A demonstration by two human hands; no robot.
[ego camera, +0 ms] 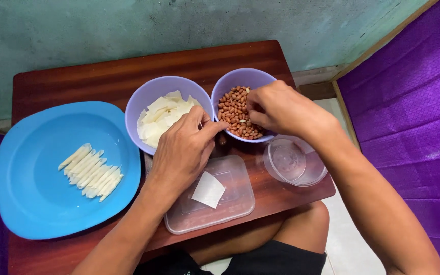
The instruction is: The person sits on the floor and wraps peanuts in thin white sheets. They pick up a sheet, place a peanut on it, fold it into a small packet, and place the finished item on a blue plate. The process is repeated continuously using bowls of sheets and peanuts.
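Your right hand (pixel 276 108) pinched at peanuts (pixel 236 113) in the purple bowl (pixel 243 78); your left hand (pixel 184 150) rested beside it, fingers curled, seemingly empty. Rolled wrappers (pixel 91 172) already lined the blue plate (pixel 36 203); one flat wrapper (pixel 209 189) waited unfilled on the clear lid (pixel 230 203), many more sat in the second bowl (pixel 151 91).

Blue plate (pixel 31 193) holding rolled wrappers (pixel 91 171); clear round container (pixel 295 161); wooden table (pixel 103 71).
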